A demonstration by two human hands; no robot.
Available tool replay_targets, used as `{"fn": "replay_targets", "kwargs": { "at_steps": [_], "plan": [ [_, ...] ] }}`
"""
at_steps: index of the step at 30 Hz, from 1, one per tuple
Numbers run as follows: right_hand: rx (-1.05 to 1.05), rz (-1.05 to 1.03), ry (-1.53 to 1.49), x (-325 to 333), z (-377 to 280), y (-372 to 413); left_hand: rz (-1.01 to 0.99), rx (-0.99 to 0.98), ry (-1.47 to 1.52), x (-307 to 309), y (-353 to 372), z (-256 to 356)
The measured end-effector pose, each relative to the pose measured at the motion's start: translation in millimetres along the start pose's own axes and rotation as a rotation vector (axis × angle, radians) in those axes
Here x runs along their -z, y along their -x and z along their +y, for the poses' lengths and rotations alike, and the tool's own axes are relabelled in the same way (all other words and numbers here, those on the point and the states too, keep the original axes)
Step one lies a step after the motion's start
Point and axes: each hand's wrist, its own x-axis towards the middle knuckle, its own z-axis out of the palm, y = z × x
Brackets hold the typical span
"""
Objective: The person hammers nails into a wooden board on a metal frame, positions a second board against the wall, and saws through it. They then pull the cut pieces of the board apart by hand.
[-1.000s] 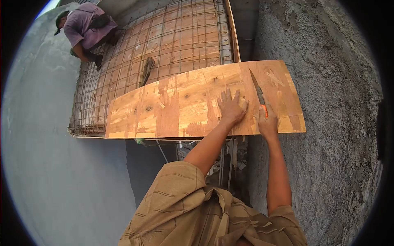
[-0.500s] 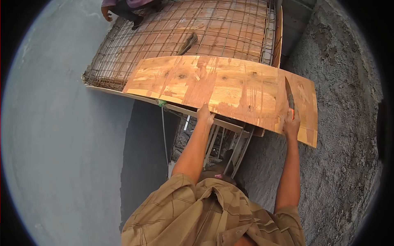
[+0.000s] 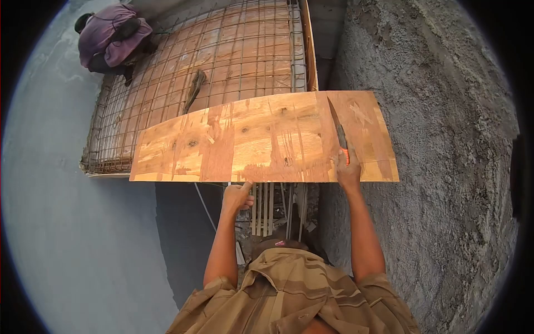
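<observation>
A long plywood board (image 3: 256, 133) lies across the near end of the rebar grid, its near edge towards me. My left hand (image 3: 238, 197) is at the middle of that edge, its thumb on the board and its other fingers curled below. Further right, my right hand (image 3: 349, 167) is closed round the orange-marked handle of a handsaw (image 3: 339, 128) and touches the board's near edge. The dark saw blade lies over the board's right part and points away from me.
A rebar grid (image 3: 239, 61) over reddish formwork lies beyond the board, with a dark stick-like piece (image 3: 194, 89) on it. Another person (image 3: 114, 36) crouches at its far left. A rough concrete wall (image 3: 423, 167) stands right. Metal bars (image 3: 263, 209) show below.
The board now lies further left and lower in view, its near edge level rather than slanted. Both hands and the saw have shifted left with it. More of the crouching person shows.
</observation>
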Motion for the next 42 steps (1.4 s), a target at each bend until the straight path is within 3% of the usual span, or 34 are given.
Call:
{"fn": "replay_targets", "kwargs": {
  "at_steps": [1, 3, 5, 7, 10, 12, 16, 18, 21, 23, 25, 30, 33, 36, 38, 42],
  "plan": [
    [0.004, 0.007, -0.010, 1, -6, 0, -0.069, -0.070, -0.294, -9, 21, 22],
    [-0.006, -0.005, -0.028, 5, -12, -1, -0.111, -0.470, -0.472, -56, 40, 53],
    [-0.037, -0.029, -0.049, 7, -17, -5, 0.156, -0.957, -1.022, -114, 37, 79],
    [-0.036, -0.054, -0.017, 16, -33, -11, -0.070, -0.905, -1.232, -155, 14, 104],
    [-0.028, -0.045, 0.042, 17, -35, -23, 0.086, -0.960, -1.264, -181, -13, 103],
    [-0.053, -0.060, 0.047, 21, -31, -19, 0.054, -0.957, -1.264, -180, -14, 103],
    [-0.146, -0.143, -0.067, 89, -80, 46, 0.030, -0.957, -1.273, -177, -15, 109],
    [-0.064, -0.080, -0.099, 92, -75, 68, 0.028, -0.950, -1.252, -178, -18, 111],
    [0.005, -0.041, -0.021, 55, -56, 36, 0.034, -0.966, -1.244, -175, -20, 104],
    [-0.138, -0.094, -0.014, 18, -30, -32, 0.020, -0.986, -1.266, -174, -20, 102],
    [-0.074, -0.083, -0.011, 12, -33, -48, 0.032, -0.990, -1.272, -174, -25, 109],
    [-0.005, -0.066, -0.056, 84, -77, 66, 0.016, -1.009, -1.190, -169, -27, 98],
    [-0.012, -0.072, -0.061, 72, -73, 59, 0.020, -0.997, -1.194, -165, -31, 103],
    [0.017, 0.018, 0.067, 13, -25, -27, 0.002, -0.974, -1.221, -172, -24, 105],
    [-0.038, -0.048, 0.088, 15, -39, -26, 0.029, -0.977, -1.233, -172, -27, 107],
    [-0.119, -0.100, 0.013, 81, -82, 78, 0.016, -0.985, -1.208, -170, -24, 104]
  ]
}}
